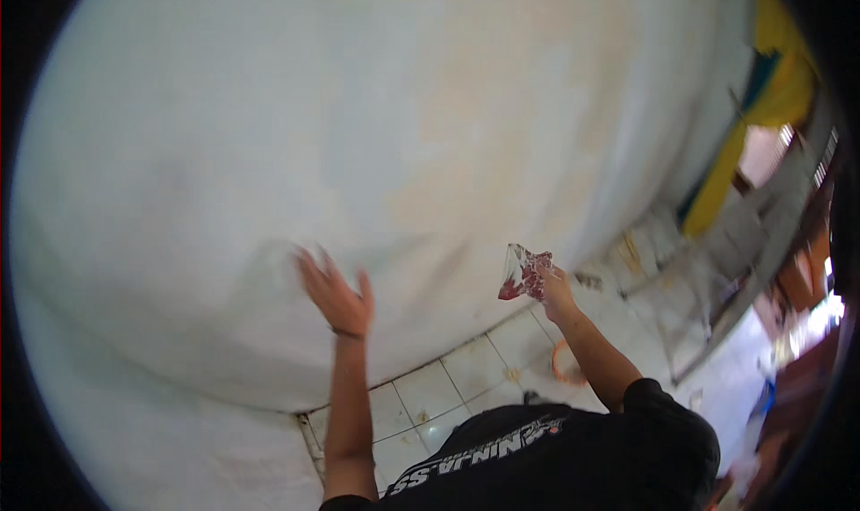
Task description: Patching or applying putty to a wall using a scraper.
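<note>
With twelve at the top of the view, the big pale wall (269, 108) blocked the way ahead, but a hand could slide up along it toward twelve. There was a gap between the left hand (339, 300), at eight, and the spotty red tool (527, 275) in the right hand (555, 294), near four. A gray frame (735, 233) stood in the way at three, a yellow cloth (793, 90) hung at two

Black shirt (618, 453): bore printed wording across the chest.
White lettering (507, 446): stood in bold capitals, in a slanting row, partly blurred.
</note>
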